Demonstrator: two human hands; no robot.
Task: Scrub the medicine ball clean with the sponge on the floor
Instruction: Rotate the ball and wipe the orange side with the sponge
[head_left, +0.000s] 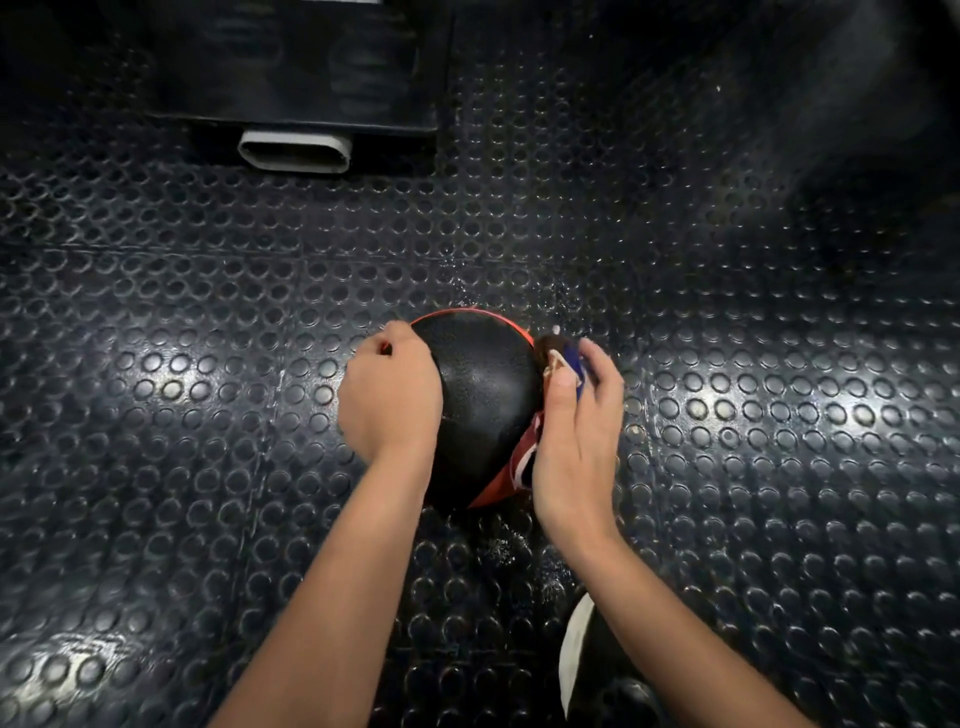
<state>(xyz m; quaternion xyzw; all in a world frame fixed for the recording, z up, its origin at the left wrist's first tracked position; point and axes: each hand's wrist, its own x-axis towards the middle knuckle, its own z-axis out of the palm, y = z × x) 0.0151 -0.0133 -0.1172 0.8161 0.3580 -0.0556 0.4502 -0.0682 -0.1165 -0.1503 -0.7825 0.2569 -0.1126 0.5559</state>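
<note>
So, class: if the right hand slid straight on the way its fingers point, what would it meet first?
Probably only the studded floor mat: the right hand, gripping the sponge, points away alongside the medicine ball. Depth is unclear.

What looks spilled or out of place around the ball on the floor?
Small pale droplets or flecks speckle the black studded rubber floor just in front of and behind the black and orange medicine ball. Whether they are water or suds cannot be told. Nothing else stands out.
</note>
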